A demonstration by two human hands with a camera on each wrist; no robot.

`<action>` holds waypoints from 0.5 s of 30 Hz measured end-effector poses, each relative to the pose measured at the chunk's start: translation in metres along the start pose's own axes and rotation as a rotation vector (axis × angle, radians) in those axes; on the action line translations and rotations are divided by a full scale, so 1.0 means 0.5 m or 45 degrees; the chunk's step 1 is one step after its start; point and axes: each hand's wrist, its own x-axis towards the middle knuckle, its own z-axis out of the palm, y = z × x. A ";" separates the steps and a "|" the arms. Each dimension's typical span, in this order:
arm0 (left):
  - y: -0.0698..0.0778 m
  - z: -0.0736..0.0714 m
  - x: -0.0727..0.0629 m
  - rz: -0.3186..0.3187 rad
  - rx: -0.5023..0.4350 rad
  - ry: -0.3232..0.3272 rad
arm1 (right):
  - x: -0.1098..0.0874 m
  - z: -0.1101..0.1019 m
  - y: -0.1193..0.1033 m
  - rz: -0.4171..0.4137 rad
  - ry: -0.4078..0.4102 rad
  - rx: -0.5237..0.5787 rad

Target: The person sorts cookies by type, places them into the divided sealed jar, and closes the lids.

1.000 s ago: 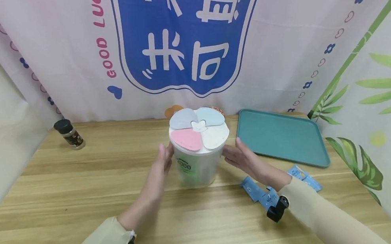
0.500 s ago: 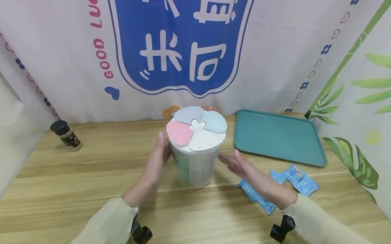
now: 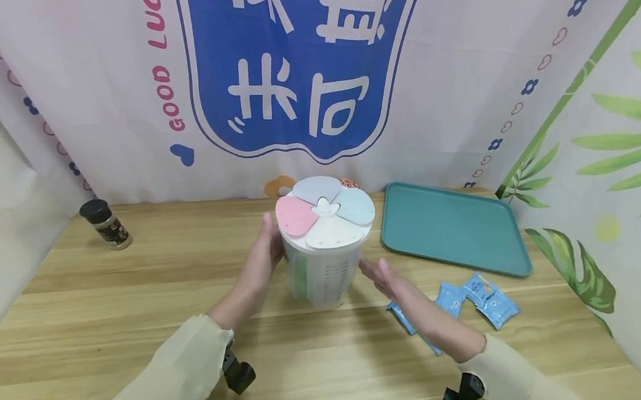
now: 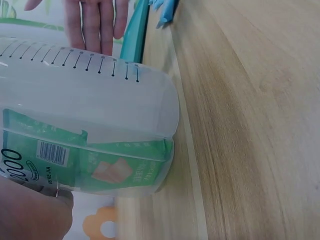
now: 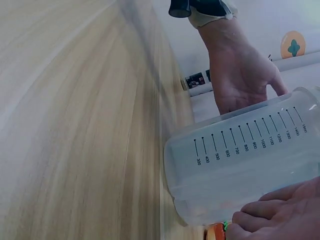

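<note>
A clear storage canister [image 3: 328, 274] stands upright on the wooden table, with measuring marks down its side. Its lid [image 3: 332, 232] has pink, white, pale blue and grey petal-shaped flaps. Inside, a green packet [image 4: 120, 167] shows through the wall in the left wrist view. My left hand [image 3: 257, 265] touches the canister's left side, fingers running behind it. My right hand [image 3: 390, 284] is at the right side with fingers extended; whether it touches the wall I cannot tell. In the right wrist view, the right hand's fingers [image 5: 265, 210] look relaxed and slightly bent beside the canister.
Several blue packets [image 3: 492, 302] lie on the table near my right forearm. A teal tray [image 3: 452, 228] sits at the back right. A black-capped shaker jar [image 3: 106, 226] stands at the back left. Something red and speckled [image 3: 348, 183] is partly hidden behind the canister. A printed curtain [image 3: 130, 116] hangs behind.
The canister has turned about its upright axis: the pink flap has moved to the left and the measuring marks now face me. My right hand has drawn slightly toward me.
</note>
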 end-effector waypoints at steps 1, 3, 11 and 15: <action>-0.001 0.000 0.001 0.002 0.001 0.000 | -0.001 0.002 0.000 0.006 0.007 -0.006; -0.002 0.001 0.004 0.009 0.010 -0.003 | -0.003 0.005 0.000 0.010 0.017 -0.007; -0.003 0.001 0.013 0.000 0.021 0.002 | -0.008 0.017 -0.001 -0.047 0.036 -0.038; -0.005 0.000 0.016 0.001 0.040 -0.004 | -0.011 0.025 -0.001 -0.048 0.065 -0.060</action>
